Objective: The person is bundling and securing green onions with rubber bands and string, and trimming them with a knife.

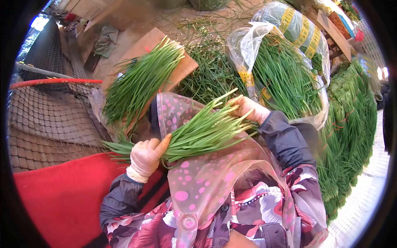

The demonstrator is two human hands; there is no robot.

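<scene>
A loose bunch of garlic chives [206, 130] lies across my lap, over a clear apron with pink dots [186, 182]. My left hand [145, 157], in a pale glove with a stained thumb, is closed around the leafy end, the thumb along the stems. At the pale cut ends, my right hand [250, 109], gloved too, has its fingers bent in and pinching some stems; part of its grip is hidden. Beyond my left hand, a larger bundle of chives [142, 78] rests on a wooden board [188, 66].
An opened clear plastic bag with yellow printed tape [248, 78] holds more chives at the upper right. Tied bundles [347, 128] are stacked along the right. Loose leaves [209, 72] cover the ground ahead. Netting [45, 124] and red cloth [70, 190] lie left.
</scene>
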